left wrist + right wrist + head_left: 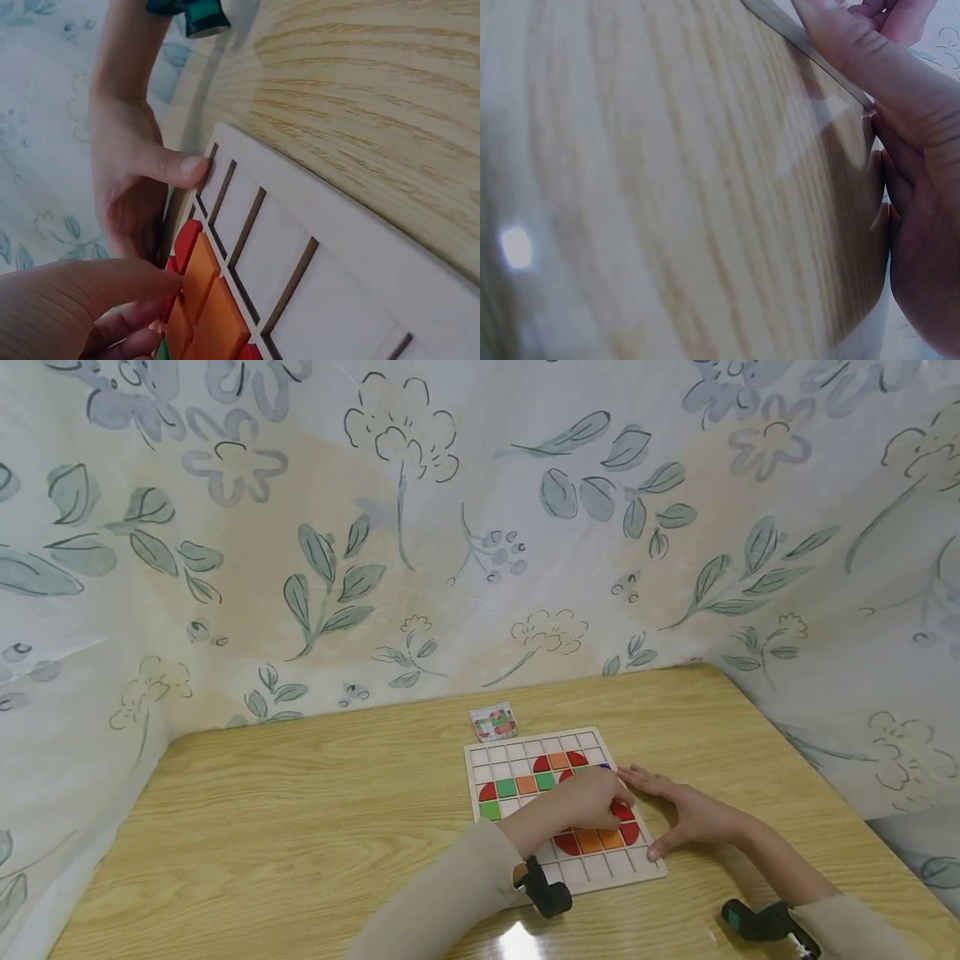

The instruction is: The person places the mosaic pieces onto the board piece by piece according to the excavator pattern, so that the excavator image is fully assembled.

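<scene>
A pale wooden grid board (630, 878) lies on the table, partly filled with red, orange and green tiles. My left hand (592, 797) reaches over its right half, fingers curled. In the left wrist view its thumb and fingers pinch at a red tile (167, 309), mostly hidden by the hand, beside orange tiles (219, 319). My right hand (693, 810) rests along the board's right edge, fingers extended toward the far side. Its thumb touches the near right corner area. The right wrist view shows the right hand (922, 150) against the board's edge, above the table.
A small card with a coloured grid pattern (495, 722) lies just beyond the board's far edge. The wood-grain table (300, 843) extends far to the left. Floral cloth (465, 543) hangs behind the table and at its sides.
</scene>
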The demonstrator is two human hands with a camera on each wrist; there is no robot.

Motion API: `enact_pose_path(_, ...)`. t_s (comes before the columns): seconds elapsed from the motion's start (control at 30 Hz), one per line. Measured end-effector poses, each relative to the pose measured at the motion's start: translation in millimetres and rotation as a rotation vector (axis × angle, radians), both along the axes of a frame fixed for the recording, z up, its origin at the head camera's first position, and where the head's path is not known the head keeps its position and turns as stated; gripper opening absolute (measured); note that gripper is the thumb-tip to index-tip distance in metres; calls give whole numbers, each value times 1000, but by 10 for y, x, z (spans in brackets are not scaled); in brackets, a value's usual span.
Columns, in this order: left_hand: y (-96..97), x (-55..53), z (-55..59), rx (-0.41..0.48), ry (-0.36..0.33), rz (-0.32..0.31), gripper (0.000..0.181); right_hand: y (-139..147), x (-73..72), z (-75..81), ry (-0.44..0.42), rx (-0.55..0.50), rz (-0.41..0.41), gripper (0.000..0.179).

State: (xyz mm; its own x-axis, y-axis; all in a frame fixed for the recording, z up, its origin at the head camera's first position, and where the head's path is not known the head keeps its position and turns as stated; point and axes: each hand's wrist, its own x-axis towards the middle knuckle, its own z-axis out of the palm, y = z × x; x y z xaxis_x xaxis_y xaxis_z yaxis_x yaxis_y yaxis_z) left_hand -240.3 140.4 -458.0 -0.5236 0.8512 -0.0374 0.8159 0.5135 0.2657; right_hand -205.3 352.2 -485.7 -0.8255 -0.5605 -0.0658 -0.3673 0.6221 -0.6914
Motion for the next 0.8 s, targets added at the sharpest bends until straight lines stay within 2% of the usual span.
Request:
enact_pose_path(0.17,-44,-2,2,44,-34,33,27,-13,-15,-8,-2,-6,3,104)
enact_pose_path(0.37,-48,-4,-9,48,-8,59,15,-27,-48,-16,16,6,11,104)
enact_pose_path(0.57,-9,-41,-52,53,-6,25,16,28,-93,-19,34,22,38,101)
enact_pose_path(0.63,16,-38,-57,19,24,-13,18,53,-99,-5,60,46,50,100)
enact_pose_path(0.8,78,60,-6,-151,175,-77,24,75,-87,62,140,109,60,97)
